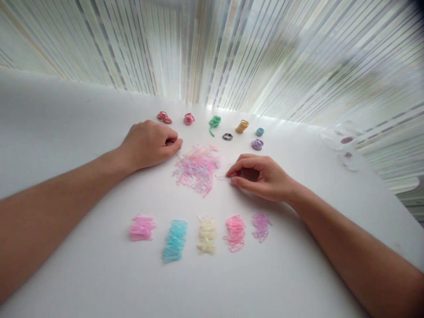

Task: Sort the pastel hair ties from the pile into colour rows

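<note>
Left hand: lay knuckles-up at the mixed pile's 10 o'clock, fingers curled closed; any contents were hidden.
Right hand: arched at 3 o'clock, thumb and forefinger pinching a thin, pale loop band.
Mixed pile: slender pastel loops lay tangled on the smooth white table.
Sorted bundles: five single-coloured, ridged stacks spread around 6 o'clock.
Coils: rolled strips sat from 11 to 2 o'clock.
</note>
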Demonstrator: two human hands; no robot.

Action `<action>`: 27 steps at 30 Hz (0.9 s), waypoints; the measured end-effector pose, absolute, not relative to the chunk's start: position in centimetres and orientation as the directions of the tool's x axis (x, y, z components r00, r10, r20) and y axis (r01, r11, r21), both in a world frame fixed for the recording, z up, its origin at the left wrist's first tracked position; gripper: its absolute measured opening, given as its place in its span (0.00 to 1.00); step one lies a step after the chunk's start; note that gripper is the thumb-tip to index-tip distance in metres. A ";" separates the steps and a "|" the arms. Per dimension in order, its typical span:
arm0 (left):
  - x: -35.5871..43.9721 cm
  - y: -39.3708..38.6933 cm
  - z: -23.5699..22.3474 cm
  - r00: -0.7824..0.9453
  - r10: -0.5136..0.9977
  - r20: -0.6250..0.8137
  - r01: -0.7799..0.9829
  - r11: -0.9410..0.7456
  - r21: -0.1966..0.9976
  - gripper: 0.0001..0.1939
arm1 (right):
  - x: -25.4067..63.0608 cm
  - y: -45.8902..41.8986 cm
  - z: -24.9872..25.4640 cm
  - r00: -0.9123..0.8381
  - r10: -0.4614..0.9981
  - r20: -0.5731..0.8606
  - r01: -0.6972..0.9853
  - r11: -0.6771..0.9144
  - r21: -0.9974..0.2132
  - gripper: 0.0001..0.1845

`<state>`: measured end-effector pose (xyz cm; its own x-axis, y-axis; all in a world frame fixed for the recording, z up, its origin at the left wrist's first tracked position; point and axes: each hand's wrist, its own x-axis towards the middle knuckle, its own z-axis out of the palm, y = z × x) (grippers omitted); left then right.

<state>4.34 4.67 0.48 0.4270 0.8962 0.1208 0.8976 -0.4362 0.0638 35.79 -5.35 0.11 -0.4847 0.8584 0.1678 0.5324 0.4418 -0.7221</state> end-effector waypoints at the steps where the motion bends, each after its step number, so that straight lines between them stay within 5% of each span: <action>1: 4.3 4.7 0.5 0.425 0.897 0.119 0.898 -0.435 0.066 0.21 | 35.8 -5.3 0.1 -0.488 0.857 0.165 0.529 0.440 -0.725 0.07; 27: 4.2 4.6 0.4 0.434 0.884 0.173 0.884 -0.455 0.109 0.20 | 35.6 -5.2 -0.2 -0.450 0.883 0.137 0.561 0.399 -0.726 0.12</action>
<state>4.19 4.63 0.36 0.4339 0.8841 0.1734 0.8837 -0.4552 0.1094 35.62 -5.22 -0.25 -0.4499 0.8825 0.1371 0.5607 0.3985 -0.7258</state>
